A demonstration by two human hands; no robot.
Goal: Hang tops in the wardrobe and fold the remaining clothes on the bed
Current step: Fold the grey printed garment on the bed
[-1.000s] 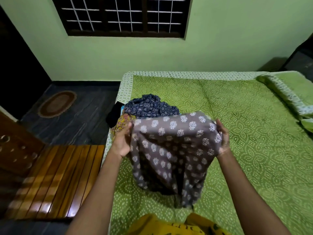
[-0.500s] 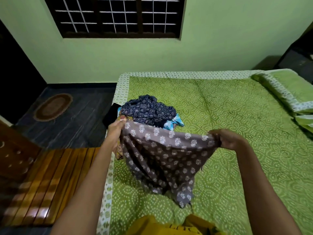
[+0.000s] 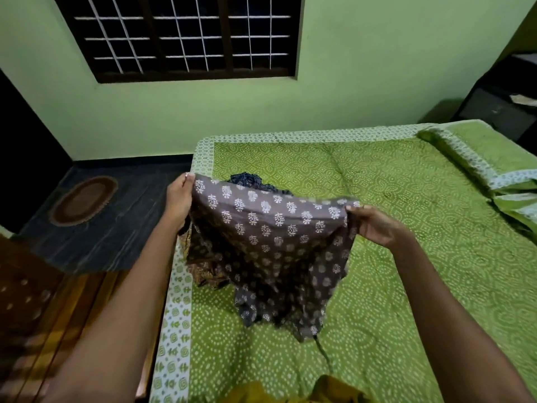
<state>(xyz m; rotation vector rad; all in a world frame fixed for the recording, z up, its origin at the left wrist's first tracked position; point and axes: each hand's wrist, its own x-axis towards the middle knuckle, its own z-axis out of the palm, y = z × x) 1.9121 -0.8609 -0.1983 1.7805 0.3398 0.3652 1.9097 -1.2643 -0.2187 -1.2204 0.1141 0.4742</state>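
Note:
I hold a grey garment (image 3: pixel 270 245) with white flower prints stretched out above the bed (image 3: pixel 406 228). My left hand (image 3: pixel 178 199) pinches its upper left corner, and my right hand (image 3: pixel 374 223) grips its upper right corner. The cloth hangs down between them, and its lower end touches the green bedspread. Behind it lies a pile of other clothes: a dark blue patterned piece (image 3: pixel 250 181) peeks over the top edge, and a brown-yellow piece (image 3: pixel 207 273) shows at the lower left.
A green pillow (image 3: pixel 488 152) lies at the bed's right end. A wooden slatted piece (image 3: pixel 58 315) stands on the left beside the bed. An oval mat (image 3: pixel 84 199) lies on the dark floor. A barred window (image 3: pixel 180 36) is in the green wall.
The garment's top edge was first drawn out wider and lowered, and now both hands have lifted it and carried it a little farther from me. The garment hides more of the clothes pile.

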